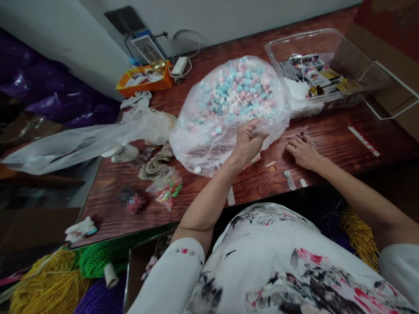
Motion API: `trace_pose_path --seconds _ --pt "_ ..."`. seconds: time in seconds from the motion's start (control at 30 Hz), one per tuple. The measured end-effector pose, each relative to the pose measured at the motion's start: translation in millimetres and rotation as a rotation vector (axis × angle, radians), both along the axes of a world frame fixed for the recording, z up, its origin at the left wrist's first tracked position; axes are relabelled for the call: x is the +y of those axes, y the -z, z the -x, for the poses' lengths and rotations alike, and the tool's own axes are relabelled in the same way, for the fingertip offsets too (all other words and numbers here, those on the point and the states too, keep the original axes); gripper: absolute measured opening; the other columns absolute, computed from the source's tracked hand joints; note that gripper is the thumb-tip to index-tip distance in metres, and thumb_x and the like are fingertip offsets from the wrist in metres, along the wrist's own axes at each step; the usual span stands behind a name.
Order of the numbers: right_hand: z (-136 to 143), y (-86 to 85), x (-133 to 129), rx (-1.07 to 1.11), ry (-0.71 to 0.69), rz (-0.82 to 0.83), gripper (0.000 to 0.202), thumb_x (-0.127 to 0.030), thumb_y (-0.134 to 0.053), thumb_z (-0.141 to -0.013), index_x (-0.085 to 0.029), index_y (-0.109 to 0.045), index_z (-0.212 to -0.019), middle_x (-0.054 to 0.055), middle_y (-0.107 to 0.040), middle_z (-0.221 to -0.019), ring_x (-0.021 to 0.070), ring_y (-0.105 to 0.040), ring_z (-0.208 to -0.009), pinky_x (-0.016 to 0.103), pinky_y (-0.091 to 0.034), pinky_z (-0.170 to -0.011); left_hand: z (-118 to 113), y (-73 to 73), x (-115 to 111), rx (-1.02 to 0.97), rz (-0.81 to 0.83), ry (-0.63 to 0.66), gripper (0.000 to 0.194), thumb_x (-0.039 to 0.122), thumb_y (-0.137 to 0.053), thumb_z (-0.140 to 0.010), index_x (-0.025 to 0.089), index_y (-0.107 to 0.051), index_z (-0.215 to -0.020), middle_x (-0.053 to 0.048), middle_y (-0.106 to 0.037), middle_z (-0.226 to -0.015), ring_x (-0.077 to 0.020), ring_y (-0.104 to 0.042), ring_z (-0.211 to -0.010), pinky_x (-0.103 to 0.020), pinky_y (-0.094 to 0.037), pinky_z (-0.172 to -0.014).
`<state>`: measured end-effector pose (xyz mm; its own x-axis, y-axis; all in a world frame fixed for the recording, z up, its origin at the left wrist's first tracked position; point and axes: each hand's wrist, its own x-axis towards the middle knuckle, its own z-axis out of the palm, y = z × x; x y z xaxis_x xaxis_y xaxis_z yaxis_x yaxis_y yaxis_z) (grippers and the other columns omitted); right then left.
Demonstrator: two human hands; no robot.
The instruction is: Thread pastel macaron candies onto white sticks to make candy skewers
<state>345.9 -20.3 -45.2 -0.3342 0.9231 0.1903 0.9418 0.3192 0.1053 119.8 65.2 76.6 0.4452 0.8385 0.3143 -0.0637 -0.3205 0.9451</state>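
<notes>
Near the bag's edge (278, 126), left hand (250, 141) grips plastic.

Orange box (131, 90), green cord (101, 259), cardboard (376, 48)

On worktop (334, 135): big bag (203, 104) w/ balls (242, 89) in it, ctr; tub (355, 49) R; box (144, 89) back L; cloth (157, 163) L, small bag (167, 188) just before it.

Craft workshop with cord bundles (49, 283)
</notes>
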Motion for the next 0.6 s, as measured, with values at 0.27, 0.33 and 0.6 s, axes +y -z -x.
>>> trace_pose_path --seconds 0.27,0.33,0.6 --pt "19 -10.7 -22 0.106 -0.11 -0.149 0.027 -0.011 -0.043 -0.093 -0.016 -0.064 -0.109 0.011 -0.066 -0.122 0.0248 -0.047 -0.122 0.045 -0.019 -0.1 14 7.8 11 -0.138 -0.031 -0.134 0.014 0.016 -0.072 -0.074 0.015 -0.06 -0.067 0.005 -0.056 -0.063 -0.0079 -0.055 -0.06 -0.019 -0.048 -0.057" --pt "53 -12.5 -27 0.137 -0.232 -0.133 0.028 -0.012 -0.043 -0.094 -0.017 -0.063 -0.114 0.011 -0.064 -0.127 0.0245 -0.045 -0.125 0.045 -0.018 -0.101 11 7.2 12 -0.139 -0.045 -0.139 0.012 0.018 -0.072 -0.077 0.016 -0.062 -0.071 0.005 -0.057 -0.066 -0.0087 -0.057 -0.062 -0.02 -0.05 -0.058" --pt "141 -0.4 -20 0.219 -0.418 0.064 0.04 -0.011 -0.05 -0.089 -0.019 -0.058 -0.127 0.008 -0.063 -0.13 0.025 -0.044 -0.123 0.047 -0.02 -0.098 12 4.2 10 -0.049 -0.132 -0.074 0.012 0.015 -0.073 -0.078 0.017 -0.061 -0.074 0.004 -0.057 -0.068 -0.0126 -0.061 -0.07 -0.024 -0.053 -0.064"
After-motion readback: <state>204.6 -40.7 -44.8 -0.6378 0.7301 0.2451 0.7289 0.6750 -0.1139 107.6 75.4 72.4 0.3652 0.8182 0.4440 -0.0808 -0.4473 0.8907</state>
